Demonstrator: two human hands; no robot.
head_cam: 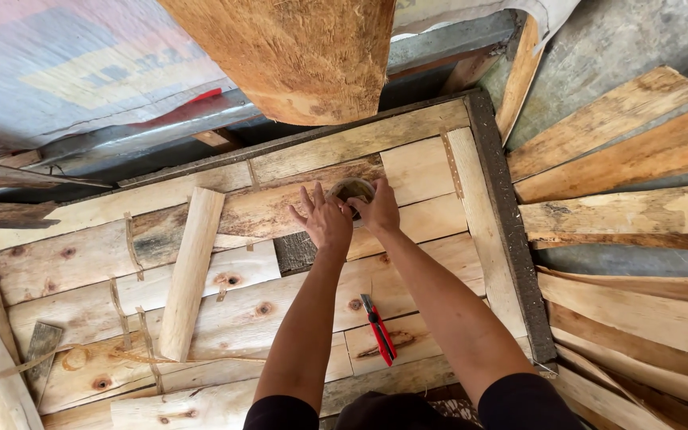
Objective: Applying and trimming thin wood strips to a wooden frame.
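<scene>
Item: work surface, a patchwork wooden panel (408, 135) of pale boards inside a darker frame, lying flat under the head camera.

Item: left hand (324, 219), near centre at about 12 o'clock, resting palm-down on the boards with fingers spread wide, just beside a small round roll (350, 189).

Item: right hand (377, 211), at about 1 o'clock of the left, touching the roll; its fingers are curling over the roll's lower right edge (whether they are pinching a loose end cannot be told).

Item: the round roll, pale-rimmed with a dark middle, sitting on a darker board between the two hands; probably tape, though too small to tell.

Item: red utility knife (378, 328), lying unheld at 6 o'clock of the hands, between the forearms.

Item: loose narrow slat (191, 271), lying across the boards at 8 o'clock.

Item: stacked planks (639, 159), off the frame at 3 o'clock.

Progress, judged: the boards are already lying close together with strips crossing several joints; the hands are working at one spot only, so much appears unfinished.
</scene>
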